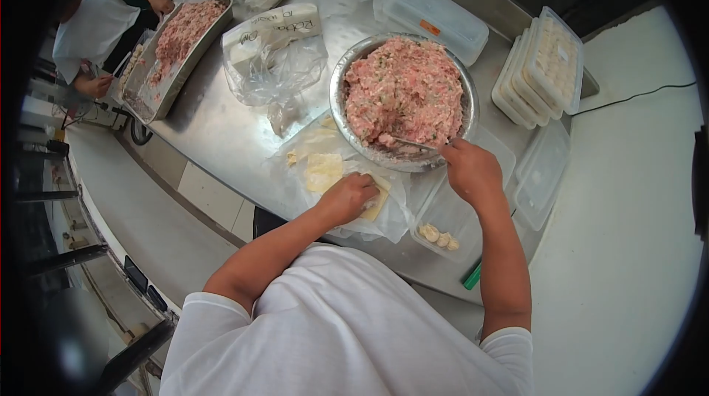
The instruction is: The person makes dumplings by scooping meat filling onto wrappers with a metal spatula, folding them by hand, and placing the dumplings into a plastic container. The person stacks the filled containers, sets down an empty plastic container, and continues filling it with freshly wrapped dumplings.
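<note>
My left hand [350, 197] is curled over the yellow square wonton wrappers [380, 200] on a plastic sheet, its fingers closed on a pale wrapper mostly hidden beneath them. Beside it lies a second stack of square wrappers [323, 172]. At the rim of a round metal bowl [338, 104], my right hand [470, 167] grips a thin metal spatula [415, 144], whose blade dips into the pink minced meat filling [402, 89]. A few formed dumplings [439, 237] sit in a clear plastic tray [473, 207] near my right forearm.
Stacked containers of dumplings [543, 63] stand at the right, with a lid [543, 171] below them. A closed plastic box [436, 19] lies behind the bowl. Labelled wrapper packs [273, 45] rest left of it. At far left, another person [100, 26] works beside a meat tray [181, 67].
</note>
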The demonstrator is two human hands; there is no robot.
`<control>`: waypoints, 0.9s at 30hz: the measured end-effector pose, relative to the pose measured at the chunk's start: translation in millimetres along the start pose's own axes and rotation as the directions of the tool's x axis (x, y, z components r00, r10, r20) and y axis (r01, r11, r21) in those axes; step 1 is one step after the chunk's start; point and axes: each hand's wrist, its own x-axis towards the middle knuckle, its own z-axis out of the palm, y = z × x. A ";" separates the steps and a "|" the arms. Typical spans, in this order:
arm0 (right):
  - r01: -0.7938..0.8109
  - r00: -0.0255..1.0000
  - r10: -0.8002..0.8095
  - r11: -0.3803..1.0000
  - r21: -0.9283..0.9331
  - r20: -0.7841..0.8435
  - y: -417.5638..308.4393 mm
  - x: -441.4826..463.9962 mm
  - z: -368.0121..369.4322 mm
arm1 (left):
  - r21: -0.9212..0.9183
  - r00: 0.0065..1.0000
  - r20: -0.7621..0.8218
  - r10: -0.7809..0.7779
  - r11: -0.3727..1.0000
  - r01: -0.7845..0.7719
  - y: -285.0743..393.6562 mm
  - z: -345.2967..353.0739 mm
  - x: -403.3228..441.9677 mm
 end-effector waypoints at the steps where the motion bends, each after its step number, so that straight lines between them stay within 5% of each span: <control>1: -0.007 1.000 0.007 1.000 0.007 -0.001 -3.1 1.6 9.2 | 0.008 1.000 0.005 0.015 1.000 -0.015 0.4 1.0 -1.4; 5: 0.086 0.996 -0.085 0.993 0.076 -0.016 -4.9 3.8 23.2 | 0.076 1.000 0.021 0.021 0.997 -0.023 -0.9 0.7 0.1; 7: 0.094 0.995 -0.091 0.988 0.121 -0.030 4.1 -2.1 21.5 | 0.046 0.990 -0.104 0.096 0.995 -0.092 8.3 -15.2 -2.1; 8: 0.128 0.990 -0.107 0.959 0.255 -0.092 13.1 -7.7 19.6 | 0.044 0.990 -0.101 0.096 0.995 -0.092 13.7 -22.0 -6.1; 9: 0.164 0.982 -0.112 0.910 0.381 -0.155 17.3 -14.2 17.9 | -0.282 0.979 -0.086 -0.187 0.947 0.156 18.7 -28.9 -12.4; 11: 0.114 0.989 -0.052 0.860 0.498 -0.137 12.5 -29.1 8.3 | -0.753 0.811 0.184 -0.555 0.451 0.479 2.2 -32.5 -28.8; 12: 0.071 0.993 -0.001 0.794 0.604 -0.114 8.7 -36.2 4.1 | -0.753 0.808 0.179 -0.561 0.450 0.479 6.6 -38.7 -27.2; 14: 0.085 0.984 0.042 0.754 0.652 -0.176 -4.4 -51.1 2.9 | -0.932 0.657 0.346 -0.670 -0.325 0.159 28.5 -65.8 -19.6; 15: 0.094 0.967 0.099 0.712 0.696 -0.233 -12.3 -57.3 2.7 | -0.904 0.681 0.359 -0.638 -0.420 0.084 37.1 -78.4 -16.5; 19: 0.230 0.895 0.146 0.659 0.716 -0.422 -48.4 -68.1 6.4 | -0.964 0.759 0.168 -0.629 -0.267 -0.008 63.9 -90.6 8.5; 24: 0.137 0.912 0.160 0.748 0.649 -0.376 -53.2 -68.4 21.4 | -0.880 0.890 0.189 -0.414 -0.474 -0.034 73.1 -100.2 30.9; 27: 0.061 0.932 0.149 0.834 0.549 -0.329 -44.8 -77.4 9.5 | -0.918 0.777 0.239 -0.583 -0.397 -0.016 57.3 -88.7 32.8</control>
